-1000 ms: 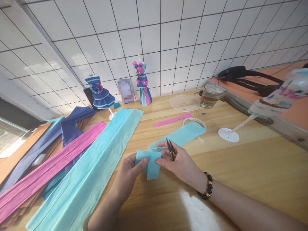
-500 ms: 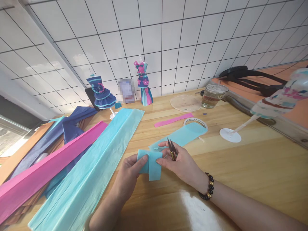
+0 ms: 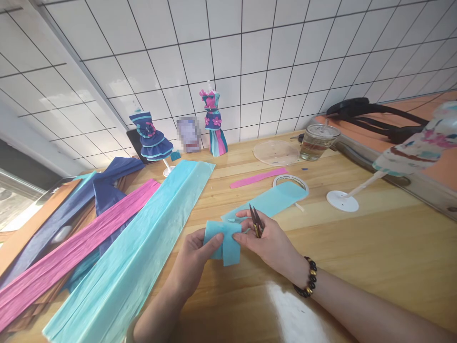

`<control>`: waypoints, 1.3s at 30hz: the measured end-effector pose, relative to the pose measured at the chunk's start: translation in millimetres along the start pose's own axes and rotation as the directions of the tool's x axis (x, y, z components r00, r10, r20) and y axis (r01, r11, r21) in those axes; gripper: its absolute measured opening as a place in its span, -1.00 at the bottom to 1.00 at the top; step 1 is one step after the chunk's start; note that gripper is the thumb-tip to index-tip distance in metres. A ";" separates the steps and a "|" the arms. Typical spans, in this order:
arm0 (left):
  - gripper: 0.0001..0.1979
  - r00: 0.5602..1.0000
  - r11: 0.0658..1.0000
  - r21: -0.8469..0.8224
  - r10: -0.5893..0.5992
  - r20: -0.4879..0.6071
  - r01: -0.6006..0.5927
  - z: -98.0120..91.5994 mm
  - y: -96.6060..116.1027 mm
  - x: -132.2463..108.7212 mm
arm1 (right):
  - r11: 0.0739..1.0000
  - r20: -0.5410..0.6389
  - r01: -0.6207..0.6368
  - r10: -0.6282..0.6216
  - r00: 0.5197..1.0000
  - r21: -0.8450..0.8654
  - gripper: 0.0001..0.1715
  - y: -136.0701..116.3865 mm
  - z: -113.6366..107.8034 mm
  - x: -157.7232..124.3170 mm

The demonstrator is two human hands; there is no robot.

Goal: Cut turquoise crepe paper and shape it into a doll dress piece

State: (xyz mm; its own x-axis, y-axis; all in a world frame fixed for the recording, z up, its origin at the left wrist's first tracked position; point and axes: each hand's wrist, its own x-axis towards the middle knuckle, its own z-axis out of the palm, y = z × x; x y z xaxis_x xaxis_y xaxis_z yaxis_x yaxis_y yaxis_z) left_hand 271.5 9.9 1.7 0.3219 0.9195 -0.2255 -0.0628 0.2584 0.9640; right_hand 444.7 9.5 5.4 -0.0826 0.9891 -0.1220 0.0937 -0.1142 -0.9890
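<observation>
Between both hands is a small folded piece of light blue crepe paper (image 3: pixel 231 245), held above the table. My left hand (image 3: pixel 194 255) pinches its left part, thumb on top. With thumb and fingertips my right hand (image 3: pixel 267 238) grips the right edge of the same piece. Small scissors (image 3: pixel 256 222) are also tucked in my right hand, blades pointing up and their handles mostly hidden by the fingers. Just beyond the hands lies a light blue paper strip (image 3: pixel 271 202), its far end over a roll of tape (image 3: pixel 299 181).
Long light blue (image 3: pixel 143 243), pink (image 3: pixel 89 243) and dark blue (image 3: pixel 114 200) papers cover the left side. Two small dressed dress forms (image 3: pixel 153 136) (image 3: pixel 214 124) stand by the wall. A lidded cup (image 3: pixel 317 143) and a third form (image 3: pixel 410 152) are at right.
My left thumb has slid slightly right over the paper, and the piece's hanging right flap has shifted a little up. The scissors stay in my right hand.
</observation>
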 end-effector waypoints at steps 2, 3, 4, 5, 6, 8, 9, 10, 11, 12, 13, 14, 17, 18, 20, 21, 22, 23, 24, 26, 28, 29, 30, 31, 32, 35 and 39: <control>-0.77 1.000 0.999 0.046 0.001 -0.003 -0.001 -0.2 -0.8 0.5 | 1.000 -0.002 -0.003 0.003 1.000 0.002 -0.62 0.6 0.1 0.4; -0.76 1.000 0.997 0.073 -0.004 -0.008 0.005 -0.1 -0.9 0.7 | 1.000 -0.002 -0.006 0.006 1.000 0.001 -0.62 0.9 0.1 0.4; -0.76 1.000 0.995 0.096 -0.010 -0.013 0.011 0.1 -0.9 0.9 | 1.000 0.001 -0.007 0.007 1.000 -0.001 -0.62 1.3 0.0 0.3; -0.75 1.000 0.994 0.112 -0.016 -0.016 0.018 0.3 -0.9 1.1 | 1.000 0.004 -0.007 0.007 1.000 -0.004 -0.62 1.5 -0.1 0.1; -0.75 1.000 0.993 0.118 -0.022 -0.019 0.024 0.5 -0.9 1.1 | 1.000 0.009 -0.008 0.009 1.000 -0.010 -0.62 1.6 -0.2 -0.3; -0.74 0.999 0.993 0.112 -0.025 -0.024 0.028 0.8 -0.8 0.8 | 1.000 0.026 -0.007 0.007 1.000 -0.022 -0.62 1.5 -0.4 -1.3; -0.74 0.999 0.994 0.107 -0.027 -0.024 0.029 0.9 -0.6 0.5 | 1.000 0.034 -0.004 0.005 0.999 -0.026 -0.62 1.4 -0.5 -1.8; -0.74 0.999 0.994 0.103 -0.029 -0.024 0.032 1.0 -0.4 0.0 | 1.000 0.039 -0.001 0.002 0.999 -0.026 -0.61 1.2 -0.6 -2.1; -0.73 0.999 0.994 0.104 -0.032 -0.023 0.034 1.1 0.0 -0.6 | 1.000 0.038 0.002 -0.001 0.999 -0.025 -0.61 1.0 -0.7 -2.4; -0.73 0.999 0.993 0.108 -0.037 -0.018 0.039 1.2 0.5 -1.2 | 1.000 0.034 0.007 -0.007 0.999 -0.022 -0.60 0.8 -0.8 -2.5; -0.73 0.999 0.992 0.117 -0.042 -0.009 0.043 1.5 1.0 -1.8 | 1.000 0.029 0.015 -0.014 0.999 -0.019 -0.60 0.6 -0.9 -2.5; -0.73 0.999 0.990 0.131 -0.047 0.000 0.047 1.9 1.6 -2.2 | 1.000 0.023 0.021 -0.021 1.000 -0.020 -0.61 0.4 -1.0 -2.5; -0.71 0.998 0.985 0.164 -0.061 -0.005 0.061 3.4 2.5 -2.4 | 0.999 0.028 0.031 -0.030 0.999 -0.045 -0.64 0.1 -1.5 -2.5; -0.70 0.998 0.984 0.165 -0.066 -0.023 0.068 3.9 2.4 -2.1 | 0.998 0.032 0.031 -0.029 0.999 -0.053 -0.65 0.1 -1.6 -2.6; -0.69 0.996 0.984 0.159 -0.067 -0.056 0.075 4.3 1.8 -1.5 | 0.998 0.037 0.029 -0.026 0.999 -0.063 -0.66 0.7 -1.6 -2.8; -0.69 0.996 0.985 0.157 -0.063 -0.065 0.073 4.1 1.4 -1.3 | 0.998 0.042 0.029 -0.026 0.999 -0.064 -0.66 1.1 -1.6 -2.9; -0.70 0.996 0.985 0.158 -0.058 -0.068 0.068 3.6 1.0 -1.2 | 0.998 0.050 0.030 -0.027 0.998 -0.061 -0.66 1.6 -1.5 -2.8; -0.70 0.996 0.985 0.161 -0.053 -0.066 0.063 2.9 0.6 -1.2 | 0.998 0.059 0.029 -0.026 0.998 -0.058 -0.66 2.0 -1.6 -2.8; -0.70 0.997 0.985 0.164 -0.051 -0.062 0.060 1.9 0.3 -1.3 | 0.998 0.068 0.030 -0.026 0.997 -0.055 -0.65 2.3 -1.7 -2.7; -0.70 0.997 0.984 0.165 -0.053 -0.054 0.062 -0.4 0.1 -1.6 | 0.998 0.085 0.033 -0.029 0.996 -0.049 -0.65 2.4 -2.0 -2.6; -0.70 0.997 0.985 0.158 -0.067 -0.043 0.073 -2.5 0.2 -1.9 | 0.998 0.099 0.031 -0.026 0.995 -0.052 -0.65 1.9 -2.2 -2.7; -0.70 0.997 0.985 0.153 -0.073 -0.038 0.078 -3.2 0.3 -2.0 | 0.998 0.104 0.027 -0.022 0.994 -0.055 -0.65 1.6 -2.1 -2.7; -0.70 0.996 0.985 0.148 -0.080 -0.031 0.084 -3.7 0.4 -2.0 | 0.998 0.108 0.022 -0.015 0.994 -0.057 -0.65 1.5 -1.9 -2.7; -0.70 0.996 0.986 0.146 -0.084 -0.024 0.087 -4.1 0.3 -2.0 | 0.998 0.110 0.015 -0.009 0.994 -0.059 -0.65 1.5 -1.6 -2.6; -0.70 0.996 0.986 0.144 -0.087 -0.017 0.089 -4.3 0.2 -1.9 | 0.998 0.112 0.012 -0.005 0.994 -0.060 -0.65 1.6 -1.4 -2.5; -0.70 0.996 0.986 0.141 -0.093 -0.010 0.094 -4.8 -0.6 -1.7 | 0.998 0.133 0.021 -0.013 0.991 -0.064 -0.65 1.9 -3.5 -2.4; -0.69 0.993 0.981 0.161 -0.114 0.010 0.110 -6.9 -0.9 -1.1 | 0.979 0.225 0.126 -0.088 0.970 -0.160 -0.68 -3.4 -16.5 -3.4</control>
State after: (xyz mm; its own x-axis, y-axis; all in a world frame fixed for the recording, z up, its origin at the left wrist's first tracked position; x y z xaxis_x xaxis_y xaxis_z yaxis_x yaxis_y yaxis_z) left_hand 264.7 10.7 0.1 0.3364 0.8812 -0.3320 0.1262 0.3072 0.9432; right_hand 461.0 8.0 10.6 -0.3116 0.9489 -0.0503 0.2404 0.0275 -0.9703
